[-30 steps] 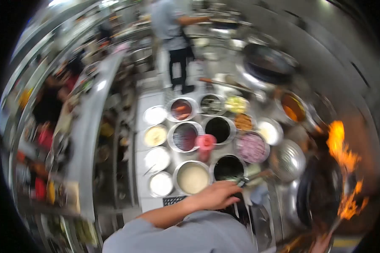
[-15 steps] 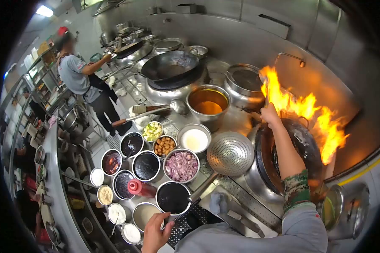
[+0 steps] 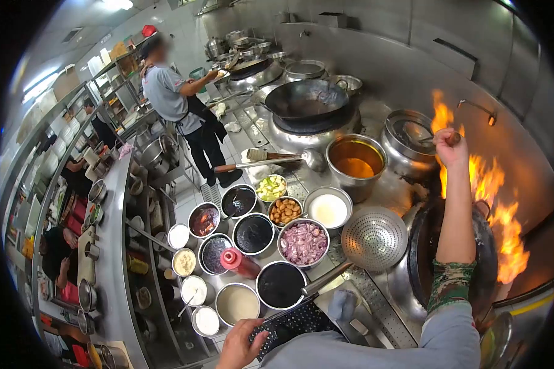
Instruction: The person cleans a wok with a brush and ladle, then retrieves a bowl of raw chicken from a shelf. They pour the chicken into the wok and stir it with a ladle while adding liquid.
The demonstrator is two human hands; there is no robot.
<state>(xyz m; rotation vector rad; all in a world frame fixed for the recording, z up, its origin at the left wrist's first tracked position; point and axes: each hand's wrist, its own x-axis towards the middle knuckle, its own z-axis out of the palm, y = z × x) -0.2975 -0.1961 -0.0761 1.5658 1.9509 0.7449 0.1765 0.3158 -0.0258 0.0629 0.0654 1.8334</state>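
My right hand is wrapped round the handle of a ladle, whose bowl hangs near the rim of a steel pot. Below my forearm stands a dark wok, partly hidden by the arm, with tall flames along its far side. My left hand is empty at the bottom, thumb apart from the curved fingers. Nearest to it are a bowl of beige liquid and a bowl of dark sauce. A perforated strainer lies beside the wok, its handle reaching over the dark sauce.
Several bowls hold chopped onion, brown pieces, green pieces and sauces, with a red squeeze bottle among them. Behind are a pot of orange liquid and another wok. A co-worker stands at the far stove.
The view has turned left, so most things sit further right. My right hand has risen with the ladle, whose bowl now lies to the hand's left. My left hand remains low and empty.
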